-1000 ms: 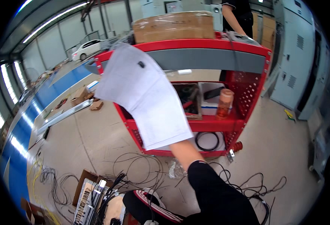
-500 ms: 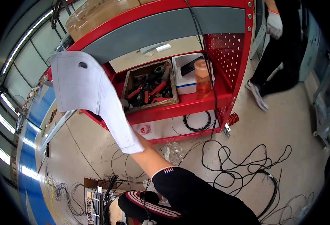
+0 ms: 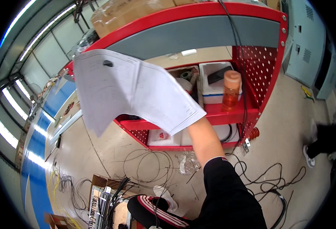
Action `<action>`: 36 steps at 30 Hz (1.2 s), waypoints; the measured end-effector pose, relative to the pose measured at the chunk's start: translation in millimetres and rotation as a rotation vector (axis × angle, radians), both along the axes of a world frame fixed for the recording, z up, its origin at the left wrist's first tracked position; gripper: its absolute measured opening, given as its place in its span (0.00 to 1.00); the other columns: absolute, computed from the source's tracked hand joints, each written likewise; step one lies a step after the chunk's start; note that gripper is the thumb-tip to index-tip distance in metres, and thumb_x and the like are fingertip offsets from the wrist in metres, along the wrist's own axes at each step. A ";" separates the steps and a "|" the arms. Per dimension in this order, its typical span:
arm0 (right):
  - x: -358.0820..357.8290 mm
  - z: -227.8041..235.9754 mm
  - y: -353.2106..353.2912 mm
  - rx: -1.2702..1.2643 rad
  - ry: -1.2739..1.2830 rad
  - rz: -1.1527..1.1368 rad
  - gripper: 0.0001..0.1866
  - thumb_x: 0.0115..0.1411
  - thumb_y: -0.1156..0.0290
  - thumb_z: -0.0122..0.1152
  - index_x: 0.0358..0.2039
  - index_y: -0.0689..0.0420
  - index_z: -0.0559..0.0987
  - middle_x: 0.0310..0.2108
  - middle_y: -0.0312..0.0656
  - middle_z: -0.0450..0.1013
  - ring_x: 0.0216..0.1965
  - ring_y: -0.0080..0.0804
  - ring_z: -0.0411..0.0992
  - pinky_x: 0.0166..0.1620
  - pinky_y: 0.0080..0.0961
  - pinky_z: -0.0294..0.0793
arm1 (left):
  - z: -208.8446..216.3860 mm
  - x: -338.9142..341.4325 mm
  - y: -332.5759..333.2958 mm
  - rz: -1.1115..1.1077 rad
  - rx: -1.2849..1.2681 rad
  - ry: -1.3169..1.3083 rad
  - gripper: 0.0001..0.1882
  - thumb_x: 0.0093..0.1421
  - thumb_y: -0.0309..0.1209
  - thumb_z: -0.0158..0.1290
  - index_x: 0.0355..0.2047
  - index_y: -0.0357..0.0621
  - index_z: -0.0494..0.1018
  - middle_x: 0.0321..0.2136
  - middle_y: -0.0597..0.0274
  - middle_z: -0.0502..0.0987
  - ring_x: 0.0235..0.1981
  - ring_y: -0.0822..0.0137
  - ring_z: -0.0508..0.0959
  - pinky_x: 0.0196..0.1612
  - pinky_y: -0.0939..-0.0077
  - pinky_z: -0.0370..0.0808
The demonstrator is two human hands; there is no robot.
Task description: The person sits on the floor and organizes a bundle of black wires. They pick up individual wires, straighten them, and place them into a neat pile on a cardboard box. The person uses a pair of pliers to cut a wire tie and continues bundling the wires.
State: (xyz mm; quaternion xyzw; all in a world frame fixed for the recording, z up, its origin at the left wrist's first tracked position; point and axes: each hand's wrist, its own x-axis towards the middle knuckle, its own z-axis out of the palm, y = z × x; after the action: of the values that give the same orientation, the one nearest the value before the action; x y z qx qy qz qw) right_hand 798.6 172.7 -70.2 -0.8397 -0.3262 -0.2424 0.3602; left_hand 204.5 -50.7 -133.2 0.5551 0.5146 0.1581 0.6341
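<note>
Paper (image 3: pixel 137 87) held up ahead of red cart (image 3: pixel 198 36), grip out of sight behind it

Right grip is covered by the paper. Can't tell how far the fingers are open or how they hold it. Bare right forearm (image 3: pixel 205 139) meets the paper's edge at its 4 o'clock corner; black sleeve (image 3: pixel 229 191) below that. Can't make out the left hand, so no state for it.

Paper: white, wide, bowed, creased near the middle, one side drooping toward 8 o'clock. Faint thin lines on its face. Dark spot near its 10 o'clock edge; mark or hole, can't tell. Sheet count unclear.

Clock from the paper: it hides part of the cart's middle shelf. At 3, white box (image 3: pixel 210 97) with a dark flat object (image 3: pixel 218 75) on top, orange-capped bottle (image 3: pixel 231 89) just beside it. Wrapped cardboard box (image 3: pixel 137 16) on the cart at 12. Black cables (image 3: pixel 273 179) in loops on the floor at 4. Thin wire loops at 6, striped trouser leg (image 3: pixel 156 213) below them. Another person's leg (image 3: pixel 326 139) between 3 and 4, well apart.
</note>
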 end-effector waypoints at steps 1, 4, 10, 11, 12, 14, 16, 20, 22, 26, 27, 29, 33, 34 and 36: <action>10.4 1.9 -7.6 -0.044 0.025 -0.021 0.26 0.66 0.55 0.51 0.59 0.57 0.71 0.57 0.50 0.71 0.51 0.42 0.73 0.54 0.32 0.73 | -1.6 -2.1 2.4 -0.007 0.007 -0.023 0.11 0.70 0.37 0.48 0.32 0.47 0.73 0.17 0.76 0.66 0.17 0.82 0.61 0.20 0.85 0.55; 20.7 -4.3 -9.0 -0.129 0.088 0.006 0.26 0.67 0.55 0.51 0.59 0.57 0.71 0.57 0.50 0.71 0.51 0.42 0.73 0.53 0.32 0.73 | -1.9 -5.8 7.3 -0.052 0.004 -0.086 0.12 0.70 0.37 0.48 0.32 0.45 0.74 0.18 0.74 0.67 0.18 0.81 0.62 0.21 0.84 0.57; 10.9 -0.1 -19.6 -0.188 0.092 0.040 0.26 0.68 0.55 0.50 0.60 0.58 0.70 0.57 0.50 0.71 0.50 0.42 0.73 0.53 0.31 0.74 | -7.8 -15.6 15.3 -0.087 0.014 -0.149 0.13 0.71 0.35 0.46 0.34 0.40 0.73 0.19 0.70 0.68 0.19 0.77 0.65 0.25 0.81 0.64; 6.5 1.0 -19.0 -0.200 0.090 0.051 0.26 0.68 0.55 0.50 0.60 0.58 0.70 0.56 0.50 0.71 0.50 0.42 0.73 0.53 0.31 0.74 | -6.4 -16.8 14.7 -0.087 0.028 -0.159 0.13 0.71 0.34 0.46 0.34 0.40 0.73 0.19 0.69 0.69 0.19 0.77 0.65 0.26 0.80 0.64; 5.9 2.7 -23.1 -0.199 0.089 0.046 0.26 0.68 0.55 0.50 0.60 0.58 0.70 0.56 0.50 0.71 0.50 0.42 0.73 0.53 0.31 0.74 | 2.0 -16.1 16.1 -0.086 0.049 -0.108 0.13 0.70 0.35 0.48 0.31 0.41 0.74 0.19 0.68 0.70 0.20 0.77 0.67 0.26 0.79 0.66; 9.6 7.2 -35.6 -0.199 0.086 0.032 0.26 0.68 0.55 0.50 0.61 0.58 0.70 0.56 0.50 0.71 0.50 0.42 0.74 0.52 0.31 0.74 | 3.6 -13.8 14.7 -0.060 0.128 0.013 0.14 0.70 0.35 0.49 0.28 0.42 0.75 0.19 0.69 0.72 0.21 0.77 0.68 0.27 0.78 0.66; 10.0 2.5 -33.5 -0.213 0.098 0.037 0.26 0.68 0.55 0.50 0.61 0.58 0.69 0.56 0.50 0.71 0.50 0.42 0.74 0.52 0.31 0.74 | -2.5 -14.1 8.5 -0.004 0.176 0.100 0.17 0.68 0.38 0.52 0.24 0.43 0.76 0.19 0.69 0.74 0.22 0.78 0.70 0.27 0.77 0.68; 16.8 10.1 -48.8 -0.205 0.093 0.005 0.26 0.69 0.56 0.49 0.61 0.59 0.69 0.56 0.50 0.71 0.49 0.41 0.74 0.52 0.30 0.75 | 2.4 -20.0 18.9 -0.058 0.191 0.078 0.18 0.67 0.41 0.52 0.23 0.44 0.76 0.17 0.67 0.75 0.21 0.76 0.71 0.28 0.75 0.70; 16.2 17.6 -50.8 -0.197 0.096 0.002 0.26 0.69 0.56 0.49 0.62 0.59 0.69 0.56 0.51 0.71 0.49 0.41 0.74 0.52 0.30 0.75 | -6.6 -27.2 21.0 -0.139 0.136 0.162 0.18 0.68 0.44 0.50 0.31 0.44 0.79 0.24 0.62 0.79 0.28 0.68 0.78 0.36 0.71 0.74; 10.1 25.2 -50.0 -0.149 0.112 -0.011 0.27 0.70 0.56 0.49 0.62 0.59 0.68 0.56 0.51 0.71 0.49 0.41 0.74 0.51 0.30 0.75 | -28.7 -34.7 18.9 -0.137 0.082 0.194 0.20 0.68 0.48 0.50 0.31 0.47 0.80 0.24 0.67 0.79 0.30 0.72 0.78 0.38 0.77 0.73; 6.9 27.2 -50.6 -0.131 0.119 -0.011 0.27 0.70 0.56 0.48 0.62 0.59 0.68 0.56 0.51 0.71 0.49 0.41 0.74 0.51 0.30 0.75 | -26.8 -35.7 17.2 -0.125 0.115 0.174 0.19 0.68 0.46 0.51 0.31 0.45 0.79 0.23 0.70 0.78 0.28 0.76 0.76 0.36 0.79 0.72; 1.0 33.7 -49.1 -0.074 0.132 -0.004 0.27 0.70 0.56 0.48 0.63 0.59 0.68 0.56 0.51 0.71 0.48 0.41 0.74 0.51 0.29 0.75 | -34.8 -45.5 15.0 -0.161 0.206 0.129 0.17 0.70 0.43 0.49 0.36 0.45 0.80 0.26 0.69 0.79 0.29 0.76 0.77 0.37 0.78 0.73; -4.0 57.3 -62.6 0.112 0.165 0.010 0.27 0.70 0.57 0.48 0.63 0.60 0.67 0.56 0.51 0.71 0.48 0.41 0.74 0.50 0.29 0.76 | -2.3 -59.8 19.2 0.006 0.091 -0.154 0.14 0.71 0.36 0.49 0.49 0.42 0.77 0.29 0.72 0.76 0.24 0.80 0.68 0.29 0.83 0.67; -8.3 65.3 -66.4 0.172 0.177 0.016 0.27 0.71 0.57 0.48 0.63 0.60 0.67 0.56 0.51 0.71 0.48 0.41 0.75 0.50 0.29 0.76 | 8.5 -67.4 22.0 0.065 0.046 -0.270 0.14 0.71 0.35 0.48 0.48 0.39 0.77 0.29 0.71 0.76 0.25 0.79 0.69 0.31 0.83 0.69; -19.7 80.9 -76.3 0.305 0.189 0.037 0.27 0.71 0.57 0.47 0.64 0.60 0.67 0.56 0.51 0.71 0.48 0.41 0.75 0.50 0.29 0.76 | 20.0 -82.5 27.0 0.152 0.058 -0.438 0.13 0.71 0.32 0.47 0.47 0.36 0.75 0.31 0.69 0.75 0.29 0.78 0.71 0.36 0.82 0.71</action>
State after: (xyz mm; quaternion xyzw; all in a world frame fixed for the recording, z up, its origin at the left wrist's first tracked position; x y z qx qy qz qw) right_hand 778.9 96.4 10.8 -0.7882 -0.2657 -0.2026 0.5169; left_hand 122.0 -23.7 -113.1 0.4851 0.4002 0.3369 0.7007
